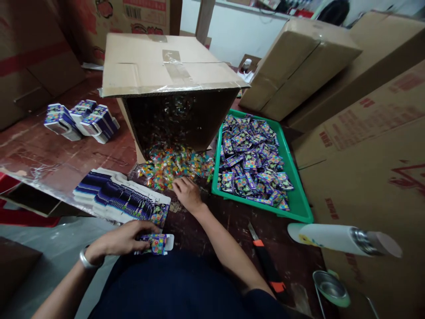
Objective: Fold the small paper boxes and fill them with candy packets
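My left hand (128,238) is closed around a small purple printed candy box (156,244), its white end flap open toward the right. Just beyond it lies a fanned row of flat, unfolded candy boxes (121,195). My right hand (188,194) is at the near edge of a pile of small clear bags of colourful candy (175,166), its fingers bent together; whatever they pinch is hidden. The pile spills out of a cardboard carton (172,66) lying on its side. To its right, a green tray (300,195) holds many purple candy sachets (250,159).
Several filled-out candy boxes (81,119) stand at the left of the dark red table (109,153). A utility knife (267,261) with its blade out lies right of my right forearm. Beyond it are a white thermos bottle (332,237) and large cartons (365,177).
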`<state>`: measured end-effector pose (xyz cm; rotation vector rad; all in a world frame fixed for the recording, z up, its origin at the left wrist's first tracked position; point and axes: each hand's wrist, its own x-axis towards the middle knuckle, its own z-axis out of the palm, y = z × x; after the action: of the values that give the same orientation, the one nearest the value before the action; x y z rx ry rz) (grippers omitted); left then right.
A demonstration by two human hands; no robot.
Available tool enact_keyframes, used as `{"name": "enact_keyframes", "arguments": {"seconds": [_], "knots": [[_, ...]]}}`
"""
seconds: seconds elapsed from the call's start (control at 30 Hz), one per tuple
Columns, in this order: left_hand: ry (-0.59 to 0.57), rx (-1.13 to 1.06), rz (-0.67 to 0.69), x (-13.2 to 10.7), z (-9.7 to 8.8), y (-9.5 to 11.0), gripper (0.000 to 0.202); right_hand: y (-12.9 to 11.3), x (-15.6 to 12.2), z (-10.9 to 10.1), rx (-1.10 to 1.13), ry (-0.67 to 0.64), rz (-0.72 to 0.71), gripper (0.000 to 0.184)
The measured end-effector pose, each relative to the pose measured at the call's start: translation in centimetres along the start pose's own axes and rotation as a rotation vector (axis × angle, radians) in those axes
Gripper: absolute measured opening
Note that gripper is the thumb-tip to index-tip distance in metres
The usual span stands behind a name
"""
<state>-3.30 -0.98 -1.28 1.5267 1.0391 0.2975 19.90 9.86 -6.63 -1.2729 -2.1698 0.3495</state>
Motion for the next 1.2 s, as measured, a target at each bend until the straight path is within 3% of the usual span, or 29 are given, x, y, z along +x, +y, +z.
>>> {"name": "enact_keyframes", "arguments": {"seconds": [0.07,0.17,0.23,0.37,0.53,0.6,0.7,0.87,0.93,1.0,1.07,1.2], "knots": [[0.021,-0.065,-0.048,0.2,-0.4,0.0,0.025,-0.3,-0.5,-1.6,0.24,0.116,0.129,0.011],[0.19,-0.23,-0.093,1.7,0.2,-0.2,0.027,-1.7,-1.4,-3.8,0.589,0.242,0.323,0.012],[0.27,-0.326,-0.077,3.0,1.1,-0.3,0.03,-3.1,-1.9,-4.9,0.711,0.284,0.373,0.014],[0.329,-0.476,-0.001,4.6,2.4,0.0,0.03,-5.1,-2.3,-6.0,0.619,0.26,0.243,0.007],[0.465,-0.556,0.06,4.9,3.4,1.0,0.035,-5.3,-2.4,-6.1,0.457,0.147,0.093,0.01],[0.533,-0.586,0.1,4.8,3.7,1.5,0.05,-5.1,-2.8,-5.6,0.57,0.1,0.135,0.009],[0.558,-0.608,0.142,4.7,4.2,1.9,0.065,-5.0,-3.8,-4.8,0.727,0.087,0.247,0.025],[0.535,-0.574,0.188,5.0,4.8,1.6,0.036,-5.2,-4.6,-4.2,0.701,0.133,0.211,0.006],[0.535,-0.577,0.21,5.2,5.0,1.4,0.032,-5.2,-4.6,-4.2,0.691,0.14,0.187,0.008],[0.55,-0.61,0.223,5.4,5.2,1.4,0.036,-5.3,-4.6,-4.2,0.753,0.156,0.227,0.005],[0.556,-0.66,0.208,5.5,5.2,1.4,0.044,-5.3,-4.5,-4.2,0.869,0.166,0.303,0.013],[0.56,-0.625,0.148,5.1,4.9,1.8,0.048,-5.3,-3.8,-4.7,0.999,0.044,0.372,0.021]]}}
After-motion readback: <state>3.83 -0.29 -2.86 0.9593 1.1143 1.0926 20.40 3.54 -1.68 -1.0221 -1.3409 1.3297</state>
